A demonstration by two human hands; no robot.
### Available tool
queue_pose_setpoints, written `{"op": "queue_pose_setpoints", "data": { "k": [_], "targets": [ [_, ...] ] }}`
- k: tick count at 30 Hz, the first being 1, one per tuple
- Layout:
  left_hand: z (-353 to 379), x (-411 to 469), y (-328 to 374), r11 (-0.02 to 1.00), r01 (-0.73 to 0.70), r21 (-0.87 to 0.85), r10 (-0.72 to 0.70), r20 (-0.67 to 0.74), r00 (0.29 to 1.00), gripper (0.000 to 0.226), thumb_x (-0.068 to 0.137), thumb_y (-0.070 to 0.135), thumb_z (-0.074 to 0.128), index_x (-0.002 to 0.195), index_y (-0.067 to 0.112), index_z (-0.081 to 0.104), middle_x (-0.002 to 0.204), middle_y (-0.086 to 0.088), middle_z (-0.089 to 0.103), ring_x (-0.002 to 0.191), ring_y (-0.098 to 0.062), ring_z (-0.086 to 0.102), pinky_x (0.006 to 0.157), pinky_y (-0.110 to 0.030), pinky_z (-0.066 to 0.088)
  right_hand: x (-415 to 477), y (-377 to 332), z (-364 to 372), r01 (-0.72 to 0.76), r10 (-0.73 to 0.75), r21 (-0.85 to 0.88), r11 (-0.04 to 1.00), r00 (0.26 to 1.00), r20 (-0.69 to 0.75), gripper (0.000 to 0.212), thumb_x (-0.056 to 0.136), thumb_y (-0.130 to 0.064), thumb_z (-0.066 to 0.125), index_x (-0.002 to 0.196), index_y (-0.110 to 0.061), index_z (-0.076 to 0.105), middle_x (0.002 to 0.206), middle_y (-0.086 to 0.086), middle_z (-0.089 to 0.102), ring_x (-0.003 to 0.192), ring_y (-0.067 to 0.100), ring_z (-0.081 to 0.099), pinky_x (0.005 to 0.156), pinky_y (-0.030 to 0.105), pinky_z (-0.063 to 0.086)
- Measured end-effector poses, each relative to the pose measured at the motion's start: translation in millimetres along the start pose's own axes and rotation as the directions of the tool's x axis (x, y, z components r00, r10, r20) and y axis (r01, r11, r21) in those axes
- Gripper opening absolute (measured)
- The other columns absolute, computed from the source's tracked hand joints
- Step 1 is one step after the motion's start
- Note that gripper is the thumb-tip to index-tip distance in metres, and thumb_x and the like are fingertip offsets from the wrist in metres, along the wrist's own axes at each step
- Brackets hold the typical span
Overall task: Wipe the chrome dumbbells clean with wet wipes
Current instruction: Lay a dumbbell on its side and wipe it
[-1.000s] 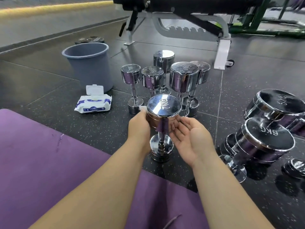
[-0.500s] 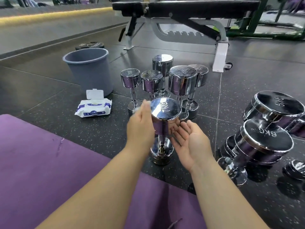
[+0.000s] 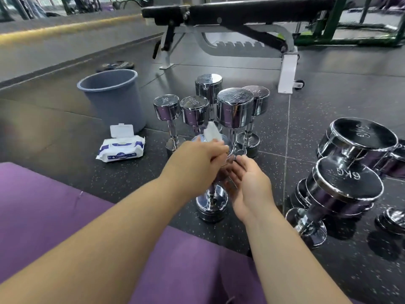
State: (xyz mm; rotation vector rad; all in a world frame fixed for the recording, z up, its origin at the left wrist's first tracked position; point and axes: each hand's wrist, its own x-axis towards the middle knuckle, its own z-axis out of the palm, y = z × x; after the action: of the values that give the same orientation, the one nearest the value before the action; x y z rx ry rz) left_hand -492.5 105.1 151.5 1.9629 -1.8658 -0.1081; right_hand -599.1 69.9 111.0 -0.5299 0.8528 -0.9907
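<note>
Dumbbell (image 3: 211,205) stood on end on the dark floor (image 3: 328,102), just off the edge of the purple mat (image 3: 54,205). Its lower head and part of the handle are seen. The upper head is largely covered by the hands.

Left hand (image 3: 197,159) is laid over the upper head. A white wipe (image 3: 212,132) is pinched in its curled fingers, with the free end sticking up beyond the knuckles. Right hand (image 3: 249,185) is held open, palm up, fingers straight and set against the side of the upper head. Firm contact cannot be confirmed. The hands are close together, one on either side of the head.

Handling, as judged: solid chromed steel, rigid and heavy for its size, with nothing that would give under pressure. The polished surface is likely made slippery by the damp wipe. Balance on one end is narrow, so the weight could be tipped by a sideways rub. It is best steadied at the upper head or gripped at the handle between the heads. The wipe is soft and limp and is likely to bunch up.

Five more upright dumbbells (image 3: 235,108) are clustered just behind. Larger dumbbells (image 3: 344,185) are leaned on the right. A pack of wipes (image 3: 121,148), lid open, lies on the left beside a grey bin (image 3: 114,102). A bench (image 3: 241,12) stands beyond.
</note>
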Motion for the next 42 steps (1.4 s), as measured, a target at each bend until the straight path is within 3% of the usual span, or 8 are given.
{"op": "queue_pose_setpoints", "data": {
  "k": [5, 10, 14, 18, 23, 27, 36, 42],
  "targets": [
    [-9.1, 2.0, -16.5, 0.978, 0.190, 0.085, -0.184, -0.080, 0.980, 0.028, 0.101, 0.023, 0.046, 0.105, 0.011, 0.070, 0.101, -0.015, 0.071, 0.111, -0.045, 0.054, 0.116, -0.028, 0.017, -3.5, 2.2, -0.8, -0.015, 0.016, 0.017, 1.000, 0.999, -0.039, 0.018, 0.102, -0.021, 0.045, 0.092, -0.016, 0.060, 0.098, 0.001, 0.067, 0.087, 0.012, 0.060, 0.070, 0.025, 0.046],
    [5.3, -7.4, 9.9, 1.000, 0.019, -0.011, -0.020, -0.070, 0.997, 0.033, 0.099, 0.031, 0.038, 0.106, 0.022, 0.069, 0.096, -0.005, 0.072, 0.117, -0.032, 0.055, 0.099, -0.042, 0.044, -5.9, -4.1, -0.4, 0.119, -0.123, -0.091, 0.989, 0.992, -0.038, 0.022, 0.102, -0.021, 0.044, 0.098, -0.029, 0.065, 0.100, -0.009, 0.069, 0.093, 0.004, 0.065, 0.071, 0.023, 0.052],
    [7.5, 14.2, 8.8, 0.962, 0.173, -0.209, -0.183, -0.027, 0.983, 0.039, 0.102, 0.015, 0.039, 0.133, 0.035, 0.049, 0.116, -0.002, 0.068, 0.129, -0.027, 0.045, 0.119, -0.033, 0.014, -13.2, -8.5, 4.8, 0.374, -0.383, -0.378, 0.847, 0.922, 0.056, 0.034, 0.101, -0.015, 0.043, 0.116, -0.036, 0.066, 0.116, -0.022, 0.065, 0.111, -0.009, 0.055, 0.091, 0.009, 0.044],
    [5.6, 0.5, -6.9, 0.717, 0.151, -0.681, -0.406, -0.231, 0.884, 0.046, 0.084, -0.006, 0.048, 0.093, 0.039, 0.058, 0.103, 0.023, 0.066, 0.110, 0.000, 0.060, 0.102, -0.038, 0.047, -2.9, -29.7, 20.9, 0.556, -0.474, -0.600, 0.576, 0.824, 0.309, 0.036, 0.101, -0.019, 0.043, 0.126, -0.035, 0.064, 0.140, -0.014, 0.055, 0.137, 0.001, 0.038, 0.117, 0.032, 0.029],
    [6.3, -7.4, -19.9, 0.570, 0.258, -0.780, -0.558, -0.137, 0.818, 0.042, 0.088, -0.004, 0.042, 0.104, 0.030, 0.063, 0.102, 0.020, 0.064, 0.088, 0.013, 0.059, 0.068, -0.004, 0.044, 2.5, -21.0, 29.3, 0.572, -0.178, -0.731, -0.372, 0.729, 0.661, 0.041, 0.104, -0.022, 0.032, 0.142, -0.027, 0.049, 0.156, -0.004, 0.037, 0.152, 0.020, 0.008, 0.122, 0.046, -0.005],
    [9.1, 0.9, -22.4, 0.474, 0.253, -0.844, -0.608, -0.105, 0.787, 0.036, 0.089, 0.003, 0.046, 0.104, 0.029, 0.067, 0.102, 0.016, 0.069, 0.088, 0.001, 0.062, 0.080, -0.020, 0.048, -1.8, -26.2, 27.1, 0.468, -0.125, -0.683, -0.561, 0.767, 0.629, 0.046, 0.106, -0.028, 0.025, 0.151, -0.024, 0.033, 0.160, -0.005, 0.029, 0.152, 0.019, 0.001, 0.119, 0.048, -0.009],
    [20.5, 8.1, -43.4, 0.265, 0.240, -0.934, -0.804, -0.076, 0.589, 0.038, 0.084, -0.001, 0.041, 0.088, 0.023, 0.069, 0.095, 0.005, 0.071, 0.081, -0.008, 0.061, 0.071, -0.023, 0.046, 5.9, -29.9, 34.8, 0.543, 0.006, -0.643, -0.539, 0.766, 0.642, 0.047, 0.107, -0.022, 0.024, 0.153, -0.029, 0.023, 0.162, -0.007, 0.021, 0.152, 0.014, 0.000, 0.119, 0.052, -0.014],
    [33.2, 9.4, -31.5, 0.243, 0.272, -0.931, -0.762, -0.010, 0.648, 0.032, 0.082, 0.005, 0.046, 0.084, 0.023, 0.073, 0.084, 0.000, 0.074, 0.074, -0.017, 0.063, 0.068, -0.032, 0.051, 31.5, -36.1, 54.9, 0.510, 0.016, -0.703, -0.495, 0.815, 0.579, 0.049, 0.104, -0.018, 0.027, 0.153, -0.027, 0.028, 0.162, -0.008, 0.022, 0.152, 0.015, 0.000, 0.118, 0.055, -0.012]
  ]
}}
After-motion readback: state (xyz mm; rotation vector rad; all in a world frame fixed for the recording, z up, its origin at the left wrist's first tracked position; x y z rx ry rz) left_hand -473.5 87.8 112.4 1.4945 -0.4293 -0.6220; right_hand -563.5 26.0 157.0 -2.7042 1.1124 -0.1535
